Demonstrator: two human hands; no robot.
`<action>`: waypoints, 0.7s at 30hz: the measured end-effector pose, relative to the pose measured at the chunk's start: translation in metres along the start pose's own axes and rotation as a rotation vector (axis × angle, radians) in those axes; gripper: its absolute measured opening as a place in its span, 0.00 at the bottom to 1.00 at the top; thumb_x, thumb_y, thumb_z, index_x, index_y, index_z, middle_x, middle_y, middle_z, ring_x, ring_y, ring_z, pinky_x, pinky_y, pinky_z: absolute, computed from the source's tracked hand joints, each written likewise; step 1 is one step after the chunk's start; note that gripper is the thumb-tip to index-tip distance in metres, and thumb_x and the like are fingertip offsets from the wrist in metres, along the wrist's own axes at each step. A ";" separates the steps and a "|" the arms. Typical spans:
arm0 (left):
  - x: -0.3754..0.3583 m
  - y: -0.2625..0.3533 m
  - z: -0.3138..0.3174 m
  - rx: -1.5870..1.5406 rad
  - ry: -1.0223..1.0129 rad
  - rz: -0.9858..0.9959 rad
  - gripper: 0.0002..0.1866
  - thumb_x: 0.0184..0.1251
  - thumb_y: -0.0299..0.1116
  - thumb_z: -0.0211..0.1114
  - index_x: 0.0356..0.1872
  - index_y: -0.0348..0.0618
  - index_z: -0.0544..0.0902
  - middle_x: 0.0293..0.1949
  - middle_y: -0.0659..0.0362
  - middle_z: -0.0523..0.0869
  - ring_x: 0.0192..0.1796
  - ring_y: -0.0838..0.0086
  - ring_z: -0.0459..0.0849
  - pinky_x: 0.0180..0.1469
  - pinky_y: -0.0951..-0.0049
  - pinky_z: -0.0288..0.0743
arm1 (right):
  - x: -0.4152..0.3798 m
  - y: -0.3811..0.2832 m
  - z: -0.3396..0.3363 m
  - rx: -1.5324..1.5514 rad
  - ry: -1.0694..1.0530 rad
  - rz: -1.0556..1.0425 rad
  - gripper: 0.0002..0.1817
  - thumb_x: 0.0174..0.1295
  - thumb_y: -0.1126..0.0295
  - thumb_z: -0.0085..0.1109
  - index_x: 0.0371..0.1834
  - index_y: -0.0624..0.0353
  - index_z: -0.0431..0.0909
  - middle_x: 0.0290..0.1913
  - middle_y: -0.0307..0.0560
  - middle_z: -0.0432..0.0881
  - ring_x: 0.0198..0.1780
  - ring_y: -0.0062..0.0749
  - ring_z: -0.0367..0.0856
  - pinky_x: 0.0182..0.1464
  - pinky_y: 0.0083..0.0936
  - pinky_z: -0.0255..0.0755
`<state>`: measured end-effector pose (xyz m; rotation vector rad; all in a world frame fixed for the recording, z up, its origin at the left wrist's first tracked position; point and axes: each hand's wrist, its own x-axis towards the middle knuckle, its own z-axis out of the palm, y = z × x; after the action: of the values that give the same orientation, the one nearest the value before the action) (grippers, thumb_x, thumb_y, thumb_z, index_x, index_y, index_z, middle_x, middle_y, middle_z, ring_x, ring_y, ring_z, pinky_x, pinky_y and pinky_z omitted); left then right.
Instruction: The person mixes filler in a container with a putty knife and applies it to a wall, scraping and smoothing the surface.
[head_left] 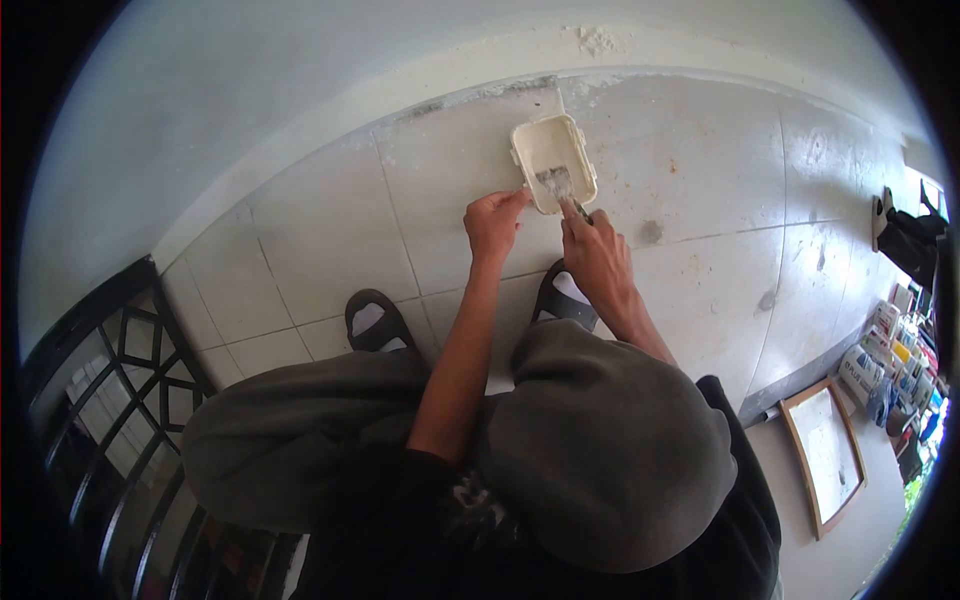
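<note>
A cream plastic tub [585, 172] with clips on its sides sits on the tiled floor in front of me, pale material smeared inside. The fingers of my left hand [492, 224] are pinched at its near left corner, gripping the rim. My right hand [597, 250] is closed around the handle of what looks like a putty knife [556, 182]. Its wide flat end, grey and smeared with white, reaches down into the tub. My palm covers most of the handle.
A wall with a rough patch [595, 40] rises beyond the tub. My sandalled feet [378, 318] are close behind my hands. A black metal grille [120, 370] stands at left. A wood-framed board [826, 455] and cluttered items [890, 350] lie at right.
</note>
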<state>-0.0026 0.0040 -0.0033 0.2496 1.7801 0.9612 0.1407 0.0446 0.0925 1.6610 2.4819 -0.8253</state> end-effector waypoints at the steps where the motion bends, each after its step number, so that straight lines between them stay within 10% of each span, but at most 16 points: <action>1: 0.002 -0.001 -0.001 -0.001 0.009 0.000 0.20 0.61 0.43 0.73 0.39 0.32 0.88 0.32 0.57 0.88 0.36 0.77 0.85 0.34 0.75 0.82 | 0.002 -0.002 -0.004 0.003 -0.003 -0.008 0.18 0.69 0.66 0.53 0.61 0.52 0.78 0.35 0.63 0.79 0.28 0.62 0.82 0.31 0.51 0.78; 21: -0.003 0.002 0.003 -0.061 0.016 -0.028 0.19 0.63 0.43 0.72 0.40 0.32 0.88 0.34 0.56 0.88 0.39 0.76 0.86 0.37 0.74 0.83 | -0.004 -0.007 -0.018 0.014 -0.063 0.062 0.19 0.69 0.64 0.53 0.62 0.49 0.77 0.36 0.61 0.80 0.31 0.62 0.83 0.34 0.51 0.78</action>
<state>0.0008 0.0050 0.0002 0.1785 1.7613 0.9984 0.1405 0.0471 0.1118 1.6802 2.3764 -0.8762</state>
